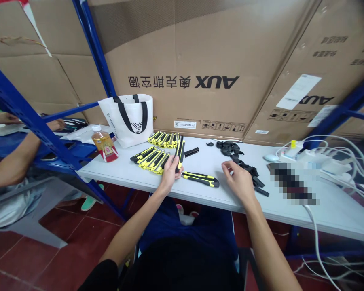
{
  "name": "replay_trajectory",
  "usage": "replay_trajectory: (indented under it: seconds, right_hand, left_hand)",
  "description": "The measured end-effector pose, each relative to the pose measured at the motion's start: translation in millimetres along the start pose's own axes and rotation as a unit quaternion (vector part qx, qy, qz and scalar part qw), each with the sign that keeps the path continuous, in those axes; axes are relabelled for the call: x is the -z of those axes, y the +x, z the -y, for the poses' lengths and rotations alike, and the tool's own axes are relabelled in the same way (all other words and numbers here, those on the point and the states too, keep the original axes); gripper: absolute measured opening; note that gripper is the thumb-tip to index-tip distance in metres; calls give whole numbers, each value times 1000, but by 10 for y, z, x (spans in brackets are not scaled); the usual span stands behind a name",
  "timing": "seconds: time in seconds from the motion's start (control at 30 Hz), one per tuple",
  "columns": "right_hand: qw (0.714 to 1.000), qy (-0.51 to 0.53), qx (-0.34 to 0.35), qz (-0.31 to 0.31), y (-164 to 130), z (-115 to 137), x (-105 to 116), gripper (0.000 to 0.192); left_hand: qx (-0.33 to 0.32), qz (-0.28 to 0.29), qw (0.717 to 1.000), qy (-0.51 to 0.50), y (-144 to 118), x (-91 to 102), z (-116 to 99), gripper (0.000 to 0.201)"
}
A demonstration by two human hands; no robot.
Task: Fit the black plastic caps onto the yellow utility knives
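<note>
My left hand grips a yellow-and-black utility knife, holding it upright over the white table. Just left of it lies a row of the same knives, and a second row sits further back. One more knife lies flat between my hands. My right hand hovers over the table with fingers loosely curled and nothing in it. Beside it runs a heap of small black plastic parts. A single black piece lies near the held knife.
A white tote bag and an orange drink bottle stand at the table's left end. A power strip with white cables fills the right side. Large cardboard boxes form a wall behind. Another person's arm shows beyond the blue rack.
</note>
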State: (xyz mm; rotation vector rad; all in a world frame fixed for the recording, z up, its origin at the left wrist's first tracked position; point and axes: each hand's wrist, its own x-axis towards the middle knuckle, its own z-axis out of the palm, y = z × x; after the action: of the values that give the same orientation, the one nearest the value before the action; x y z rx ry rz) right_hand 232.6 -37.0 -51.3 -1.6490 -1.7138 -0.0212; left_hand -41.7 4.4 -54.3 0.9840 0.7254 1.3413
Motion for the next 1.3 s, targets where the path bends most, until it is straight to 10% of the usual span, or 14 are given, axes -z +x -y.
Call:
replay_trajectory:
  seconds: [0.4,1.3]
  right_hand:
    - [991,-66,41,107,-34,-91,-153,29]
    - [991,-60,53,111,-44,-98,-155,27]
  left_hand:
    - [-74,-55,995,46,-66,-23,-32,59]
    - [-90,-8,994,60,-113,-41,-72,60]
